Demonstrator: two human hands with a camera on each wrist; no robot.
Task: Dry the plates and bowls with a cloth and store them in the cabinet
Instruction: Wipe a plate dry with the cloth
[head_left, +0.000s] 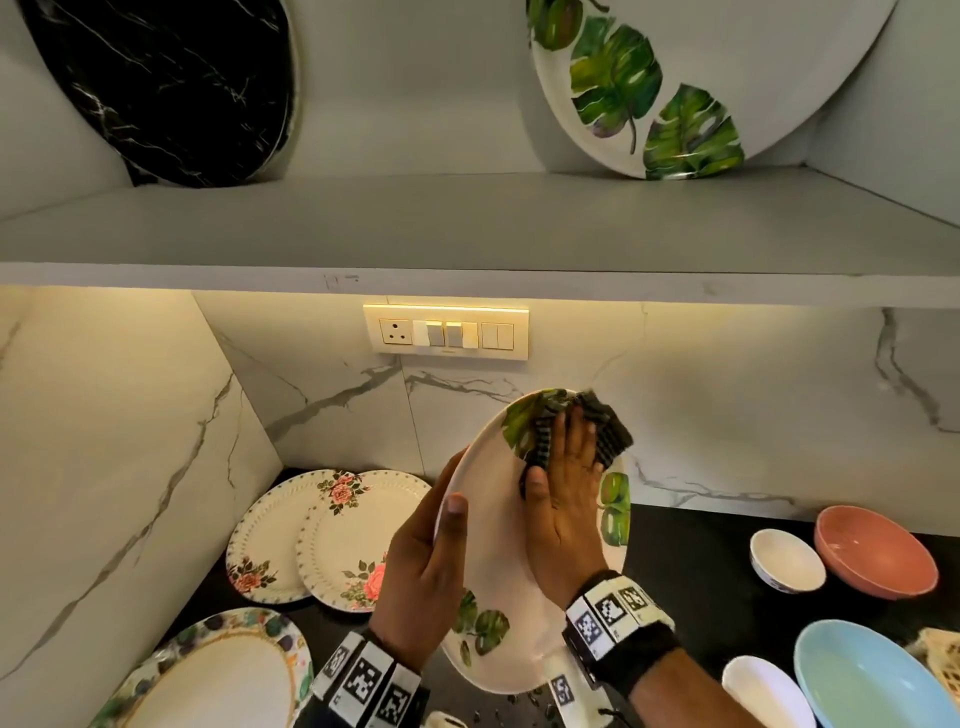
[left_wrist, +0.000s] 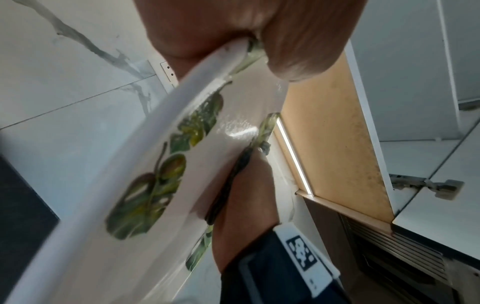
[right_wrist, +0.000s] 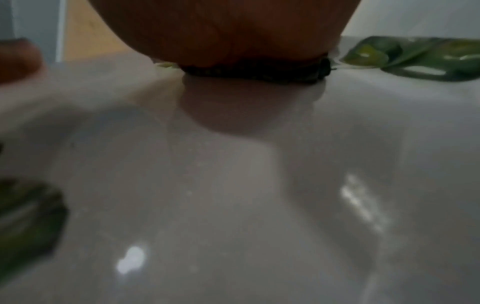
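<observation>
Drying the leaf plate, held up over the surface.
Left hand (head_left: 415, 577) grips plate (head_left: 498, 540) by its rim, tilted to face the wipe; right hand (head_left: 563, 499) flat, fingers straight, presses cloth (head_left: 605, 426) onto its upper part.

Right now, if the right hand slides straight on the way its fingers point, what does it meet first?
The right hand presses a dark cloth flat on the leaf-print plate, fingers pointing toward the plate's upper rim. Beyond the rim it would probably meet the marble backsplash, though the depth is unclear.
</observation>
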